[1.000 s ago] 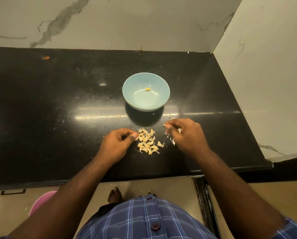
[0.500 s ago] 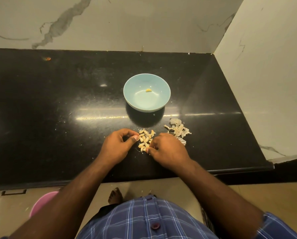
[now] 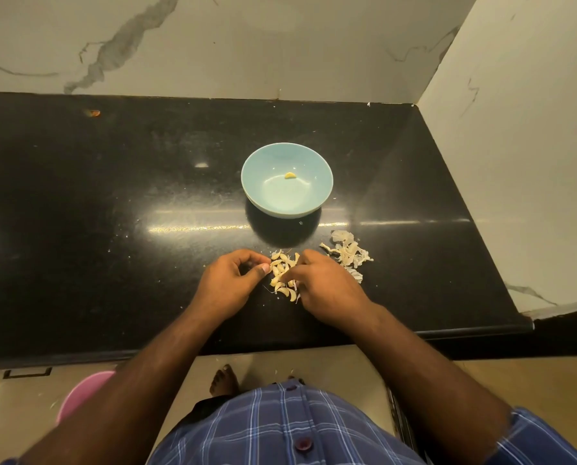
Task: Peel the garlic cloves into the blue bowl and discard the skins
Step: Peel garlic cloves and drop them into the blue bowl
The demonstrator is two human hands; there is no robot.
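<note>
One peeled clove (image 3: 290,175) in one blue bowl (image 3: 256,189) at twelve o'clock; garlic pile (image 3: 282,275) between left hand (image 3: 228,283), fingers curled, and right hand (image 3: 324,286), fingers among cloves, grasp unclear; skins (image 3: 347,253) at two.

Black counter (image 3: 112,263): blue bowl (image 3: 263,203), garlic cloves (image 3: 284,275), probably skins (image 3: 347,251).

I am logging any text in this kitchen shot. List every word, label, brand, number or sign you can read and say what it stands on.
None: no readable text shows anywhere in this view.
The blue bowl is plain, with no mark or label.
The black countertop, the marble wall and the plaid shirt carry no writing.
</note>
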